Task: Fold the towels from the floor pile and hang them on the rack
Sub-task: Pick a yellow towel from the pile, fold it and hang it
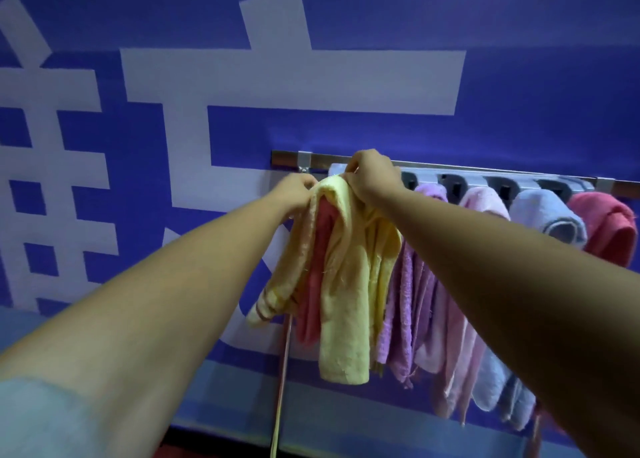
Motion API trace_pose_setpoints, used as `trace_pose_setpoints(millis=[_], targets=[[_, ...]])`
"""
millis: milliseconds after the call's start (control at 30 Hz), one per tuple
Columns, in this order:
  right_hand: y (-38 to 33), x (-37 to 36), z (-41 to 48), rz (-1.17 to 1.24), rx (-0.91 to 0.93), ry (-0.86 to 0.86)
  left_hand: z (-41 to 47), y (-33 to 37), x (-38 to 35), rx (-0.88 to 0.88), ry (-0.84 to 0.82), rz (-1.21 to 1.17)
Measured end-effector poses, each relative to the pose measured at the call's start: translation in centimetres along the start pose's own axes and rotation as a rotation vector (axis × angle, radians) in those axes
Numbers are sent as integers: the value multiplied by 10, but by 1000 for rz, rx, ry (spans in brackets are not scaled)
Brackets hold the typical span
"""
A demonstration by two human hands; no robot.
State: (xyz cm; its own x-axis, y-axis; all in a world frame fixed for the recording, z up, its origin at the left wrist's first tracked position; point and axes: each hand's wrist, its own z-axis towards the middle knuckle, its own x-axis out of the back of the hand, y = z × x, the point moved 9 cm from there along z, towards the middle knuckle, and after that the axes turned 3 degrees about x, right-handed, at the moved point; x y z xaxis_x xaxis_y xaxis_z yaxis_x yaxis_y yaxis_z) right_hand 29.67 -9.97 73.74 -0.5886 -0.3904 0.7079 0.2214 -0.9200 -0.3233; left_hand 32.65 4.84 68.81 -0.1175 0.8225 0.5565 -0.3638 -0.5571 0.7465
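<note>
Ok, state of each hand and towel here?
left hand: pinches yellow towel top
right hand: grips yellow towel top
yellow towel: held at rack, draping down
coral towel: beneath yellow towel, support unclear
purple towel: hanging on rack
pink towel: hanging
blue towel: hanging
red towel: hanging

place: indoor room, kind unclear; evidence: blue wall [519, 77] — huge white lettering [287, 80]; wall rack [476, 180] — coloured towels [543, 215]

I count six towels: one yellow towel [346, 284], one coral towel [317, 267] showing between its folds, one purple towel [405, 302], one pale pink towel [481, 205], one light blue towel [543, 212] and one red towel [606, 225]. There is one rack [287, 158], with four black hooks [453, 183] in sight. My two hands are up there, left hand [298, 189] and right hand [372, 177].
</note>
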Motion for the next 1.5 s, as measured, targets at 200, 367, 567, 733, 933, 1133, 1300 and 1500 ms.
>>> trace_pose_setpoints(millis=[200, 367, 567, 733, 933, 1133, 1300, 1500], targets=[[6, 6, -6, 67, 67, -48, 4, 4, 7, -47, 73, -12], [-7, 15, -6, -165, 180, 102, 8, 1, 9, -49, 164, -28], [-19, 33, -48, -173, 296, 222, -22, -5, 22, -56, 171, -273], [-16, 2, -78, 201, 84, 1, -54, 0, 2, -88, -75, -437], [13, -32, -77, 360, -120, 2, -64, 13, 11, -149, 160, 87], [23, -12, -74, 230, -30, 134, -60, 7, 8, -160, 246, 209], [32, -25, -85, 294, -54, 163, -60, -2, -5, -150, 162, 40], [26, -56, -97, 487, -105, 21, -63, -27, -25, -65, 33, -95]])
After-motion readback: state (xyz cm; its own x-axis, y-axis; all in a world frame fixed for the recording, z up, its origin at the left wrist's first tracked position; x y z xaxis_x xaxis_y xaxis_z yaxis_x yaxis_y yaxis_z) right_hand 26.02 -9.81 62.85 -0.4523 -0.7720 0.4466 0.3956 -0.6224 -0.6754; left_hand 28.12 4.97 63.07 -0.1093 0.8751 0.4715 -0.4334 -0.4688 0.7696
